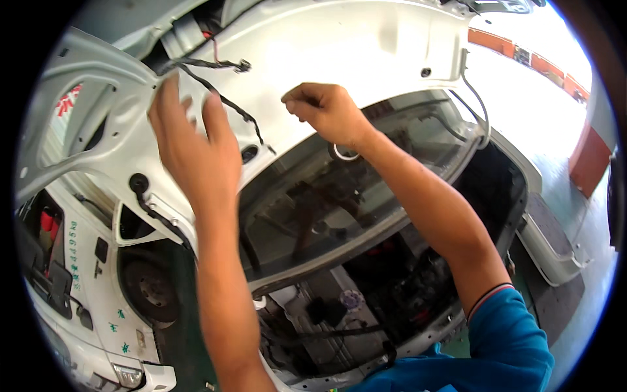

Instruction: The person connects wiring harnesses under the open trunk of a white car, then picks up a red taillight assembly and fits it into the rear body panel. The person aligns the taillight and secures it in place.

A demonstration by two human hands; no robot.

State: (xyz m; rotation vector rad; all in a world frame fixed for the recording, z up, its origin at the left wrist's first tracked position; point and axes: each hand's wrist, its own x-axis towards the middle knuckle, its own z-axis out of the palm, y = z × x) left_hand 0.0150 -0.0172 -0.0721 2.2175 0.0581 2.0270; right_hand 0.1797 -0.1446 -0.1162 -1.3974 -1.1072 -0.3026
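Observation:
My left hand [199,150] is raised with its fingers stretched and the thumb apart. Its fingertips are close to a black wiring harness [219,93] that hangs across a white vehicle panel [313,46]; whether they touch it I cannot tell. The harness ends in loose connectors [243,65]. To the right, my right hand [328,111] is curled, thumb against the fingers, in front of the same panel. Anything between those fingertips is too small or hidden to make out. Under the right wrist, a dark window [313,202] is set in the panel.
Below the window lies an open vehicle interior [339,313] with dark parts. A black cable [157,212] runs down the panel's left side. A second white vehicle [98,281] with a wheel [151,291] stands at the left. On the right floor lies a bumper-like part [552,245] near a pillar [588,150].

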